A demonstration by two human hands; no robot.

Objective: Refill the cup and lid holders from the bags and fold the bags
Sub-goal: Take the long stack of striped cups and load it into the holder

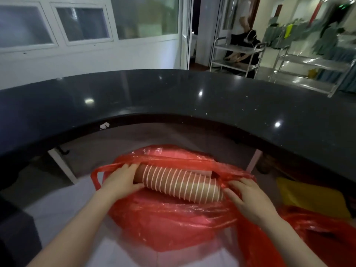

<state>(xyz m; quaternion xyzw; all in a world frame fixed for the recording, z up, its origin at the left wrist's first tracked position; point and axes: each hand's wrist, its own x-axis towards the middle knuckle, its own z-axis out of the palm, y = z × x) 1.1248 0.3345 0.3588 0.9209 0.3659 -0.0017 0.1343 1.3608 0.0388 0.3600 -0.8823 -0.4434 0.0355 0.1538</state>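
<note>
Left hand (120,181): grip closed round the narrow closed end of the cup stack, fingers over the top, thumb beneath
Right hand (247,198): fingers curled at the wide open end of the stack, also touching the red plastic there; whether they pinch the cups or the bag film I cannot tell
Cup stack (180,183): long nested row of brown paper cups with white rims, lying on its side between the two grips, tilted so the right end sits lower and nearer the person
Red bag (169,224): thin plastic, mouth open, spread under and around the stack; one handle loop (96,177) hangs just outside the left grip, the upper edge runs just beyond both grips
Second red bag (312,234): crumpled, just outside the right grip, on the near side
Yellow thing (308,197): flat, beyond the right wrist, well apart from the stack
Worktop (173,101): dark, glossy, curved, well beyond both grips and above the bag
Background: steel trolleys (238,54) and a person far past the worktop, blurred
</note>
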